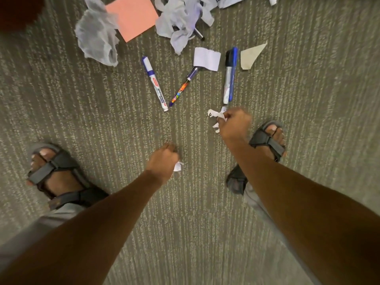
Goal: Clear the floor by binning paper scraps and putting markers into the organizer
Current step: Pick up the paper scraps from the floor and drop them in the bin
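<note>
The person is gathering paper scraps off the carpet point(102, 112), and the step looks best done by keeping each fist closed round what it already carries, so nothing drops back down on the way to the bin, which is not in view. The right hand point(234, 124) is pinching a crumpled white scrap point(216, 116) that is sticking out past the fingers, just below the tip of the black-capped marker point(227, 79); the grip should be tightening round the loose tails before the hand lifts. The left hand point(162, 161) is clenching a smaller white scrap point(177, 166), only a corner of it showing. Both arms are reaching straight down and forward between the sandalled feet, wrists bent, knuckles facing the camera. Ahead on the carpet are lying the whiteboard marker point(155, 83), a colourful pen point(183, 87) and a blue pen point(233, 73) touching the black-capped marker, with a white slip point(206, 58), a grey torn piece point(251, 56), a pink sheet point(132, 15) and crumpled tissue point(98, 33) beyond. The organizer is out of sight.
</note>
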The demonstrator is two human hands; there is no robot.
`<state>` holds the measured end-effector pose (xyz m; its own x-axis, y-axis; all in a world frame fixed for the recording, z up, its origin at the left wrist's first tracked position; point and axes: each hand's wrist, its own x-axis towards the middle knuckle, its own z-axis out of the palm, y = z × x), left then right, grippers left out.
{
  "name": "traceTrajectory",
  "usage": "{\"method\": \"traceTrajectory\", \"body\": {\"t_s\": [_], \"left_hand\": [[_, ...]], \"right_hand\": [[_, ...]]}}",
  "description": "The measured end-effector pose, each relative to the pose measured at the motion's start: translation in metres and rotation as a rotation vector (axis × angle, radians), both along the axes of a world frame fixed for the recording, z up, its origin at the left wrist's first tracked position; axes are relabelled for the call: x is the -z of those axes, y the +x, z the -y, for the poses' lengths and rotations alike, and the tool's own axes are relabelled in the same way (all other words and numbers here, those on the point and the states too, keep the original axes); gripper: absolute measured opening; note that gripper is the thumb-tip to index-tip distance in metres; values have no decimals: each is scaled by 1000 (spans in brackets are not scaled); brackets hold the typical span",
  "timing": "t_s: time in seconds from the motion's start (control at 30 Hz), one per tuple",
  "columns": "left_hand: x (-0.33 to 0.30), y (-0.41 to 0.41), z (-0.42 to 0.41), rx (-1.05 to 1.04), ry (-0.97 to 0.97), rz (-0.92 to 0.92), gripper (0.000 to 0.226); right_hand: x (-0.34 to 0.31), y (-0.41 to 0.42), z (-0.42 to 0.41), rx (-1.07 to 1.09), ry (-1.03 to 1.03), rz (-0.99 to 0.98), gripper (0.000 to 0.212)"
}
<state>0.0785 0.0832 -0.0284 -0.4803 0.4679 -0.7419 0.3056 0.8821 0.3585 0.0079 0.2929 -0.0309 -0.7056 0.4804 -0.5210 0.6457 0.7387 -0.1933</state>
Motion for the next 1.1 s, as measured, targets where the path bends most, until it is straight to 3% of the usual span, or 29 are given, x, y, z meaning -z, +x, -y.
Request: {"method": "traceTrajectory", "body": {"t_s": [0.23,0.53,0.7,0.9,1.03,1.1], "left_hand": [[-81,-68,29,-381,189,-56,11],[-257,-207,107,-765,481,-588,12],[-324,-256,192,-1031,450,-818,12],[-315,-289,271,-1251,279,-688,29],[-306,-302,291,-1394,215,-482,77],[-301,-300,297,-1414,204,-456,85]], "right_hand": [[-98,-5,30,233,-208,-39,13],[-258,-97,142,458,-498,-252,22],[-312,-171,234,303,-659,-393,13],[-323,-242,333,119,-659,-404,19],[-310,-259,369,23,-668,-257,40],[-310,-255,369,44,-650,-249,50]]}}
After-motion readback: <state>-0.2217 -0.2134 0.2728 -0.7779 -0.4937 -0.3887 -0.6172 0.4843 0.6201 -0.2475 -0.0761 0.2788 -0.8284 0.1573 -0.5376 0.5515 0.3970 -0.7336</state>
